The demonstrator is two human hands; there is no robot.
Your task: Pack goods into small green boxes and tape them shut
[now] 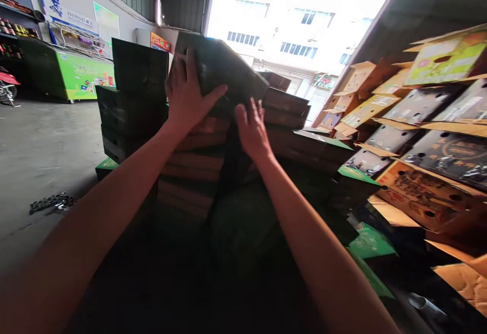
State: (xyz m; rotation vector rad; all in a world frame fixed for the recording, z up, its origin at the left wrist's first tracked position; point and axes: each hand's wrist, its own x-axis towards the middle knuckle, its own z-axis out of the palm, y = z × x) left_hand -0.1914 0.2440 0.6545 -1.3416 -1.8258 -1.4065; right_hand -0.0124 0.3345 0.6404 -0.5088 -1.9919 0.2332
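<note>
A dark, flat-sided cardboard box [228, 67] sits tilted at the top of a stack straight ahead. My left hand [188, 90] lies against its near left side, fingers spread and thumb stretched to the right. Close to the box's lower right edge is my right hand [254, 128], open, with its fingers pointing up; whether it touches the box I cannot tell. Several reddish-brown stacked boxes [196, 166] show below my hands. The area under my forearms is too dark to make out.
Dark boxes [131, 108] stand stacked on the left, and more boxes [289, 113] on the right. Open printed cartons [437, 156] are piled along the right side. A green chest freezer [83, 72] stands far left. Crumpled black material [53, 202] lies on the floor. Behind is a bright doorway [292, 24].
</note>
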